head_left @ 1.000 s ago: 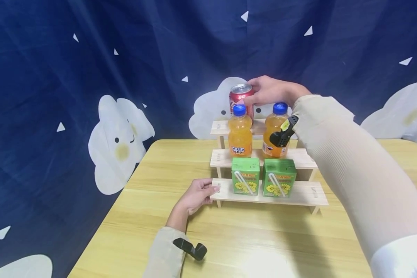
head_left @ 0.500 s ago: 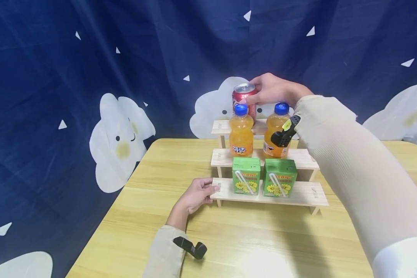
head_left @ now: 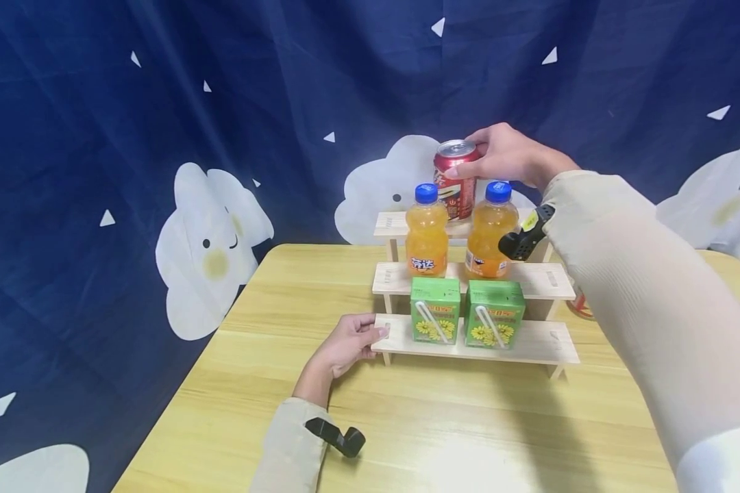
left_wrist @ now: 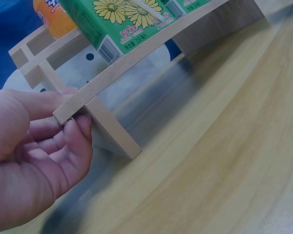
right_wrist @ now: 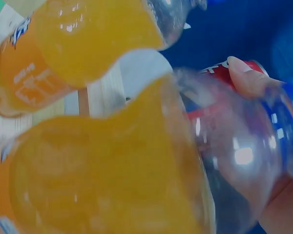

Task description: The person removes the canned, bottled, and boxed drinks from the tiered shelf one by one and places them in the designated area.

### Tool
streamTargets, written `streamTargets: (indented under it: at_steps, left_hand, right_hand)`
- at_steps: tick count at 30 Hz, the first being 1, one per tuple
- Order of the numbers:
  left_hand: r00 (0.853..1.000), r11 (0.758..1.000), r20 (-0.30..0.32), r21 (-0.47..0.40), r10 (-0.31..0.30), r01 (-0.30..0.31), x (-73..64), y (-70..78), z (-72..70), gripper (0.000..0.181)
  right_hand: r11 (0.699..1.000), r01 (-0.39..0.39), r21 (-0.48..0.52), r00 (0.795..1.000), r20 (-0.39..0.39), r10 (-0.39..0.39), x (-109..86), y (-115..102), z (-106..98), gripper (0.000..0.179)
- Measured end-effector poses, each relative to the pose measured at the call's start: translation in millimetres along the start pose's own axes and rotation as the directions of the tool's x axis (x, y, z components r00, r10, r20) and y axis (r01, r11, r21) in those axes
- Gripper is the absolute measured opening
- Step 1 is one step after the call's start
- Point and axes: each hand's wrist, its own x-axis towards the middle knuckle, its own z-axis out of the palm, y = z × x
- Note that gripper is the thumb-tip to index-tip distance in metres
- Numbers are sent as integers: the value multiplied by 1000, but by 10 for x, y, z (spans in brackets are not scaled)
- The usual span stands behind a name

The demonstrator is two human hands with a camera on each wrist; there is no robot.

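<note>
My right hand (head_left: 512, 156) grips a red drink can (head_left: 458, 188) at the top tier of a three-tier wooden stand (head_left: 401, 224). The can is upright, behind the gap between two orange soda bottles (head_left: 427, 236). Whether its base touches the tier, I cannot tell. In the right wrist view the bottles hide most of the can and hand. My left hand (head_left: 349, 342) pinches the left end of the bottom tier, thumb on top and fingers beneath, as the left wrist view (left_wrist: 44, 141) shows. Two green drink cartons (head_left: 436, 311) stand on that tier.
Another red can (head_left: 582, 305) stands on the wooden table (head_left: 271, 308) right of the stand, mostly hidden by my right sleeve. A dark blue curtain (head_left: 321, 68) with white clouds hangs close behind the stand.
My right hand has moved the can to the right, from behind the left bottle to between the bottles. The second red can has come into view. My left hand stays put.
</note>
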Motion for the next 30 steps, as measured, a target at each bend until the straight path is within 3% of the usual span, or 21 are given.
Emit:
streamTargets:
  at_steps: [9,20,30]
  left_hand:
    - [1000,1000,-3,16,-7,7,25,-25,-11,38]
    - [1000,1000,18,15,-8,8,14,-32,-56,41]
    - [1000,1000,3,3,-10,10,-7,-68,-137,42]
  right_hand:
    - [998,-61,26,983,-173,65,-145,237,-138,103]
    - [989,-139,59,921,-359,151,-474,573,-332,106]
    - [972,-218,86,855,-463,233,-781,931,-441,105]
